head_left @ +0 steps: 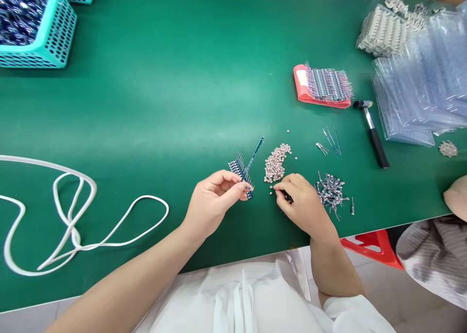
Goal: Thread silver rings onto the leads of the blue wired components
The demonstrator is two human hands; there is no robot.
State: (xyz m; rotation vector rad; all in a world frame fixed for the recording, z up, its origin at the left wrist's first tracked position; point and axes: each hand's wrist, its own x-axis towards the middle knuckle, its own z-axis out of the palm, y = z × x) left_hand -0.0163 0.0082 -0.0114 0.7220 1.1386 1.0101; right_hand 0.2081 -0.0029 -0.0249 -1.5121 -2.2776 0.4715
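My left hand (219,197) pinches a dark blue toothed part (238,166) with a row of thin metal pins; a narrow blue strip (255,153) sticks up from it. Just right of it on the green table (153,104) lies a pile of small pale rings (276,163). My right hand (299,199) is closed at the near end of that pile, fingertips by a loose ring. Dark pieces (288,198) show under its curled fingers. Beyond this hand is a heap of small dark metal pieces (331,192).
White cord (75,236) lies coiled at left, below a turquoise basket (54,36). At right are a hammer (375,141), a red band (304,95) under pinned rows, clear plastic trays (412,90) and a person's arm (456,197). A red stool (379,248) stands below.
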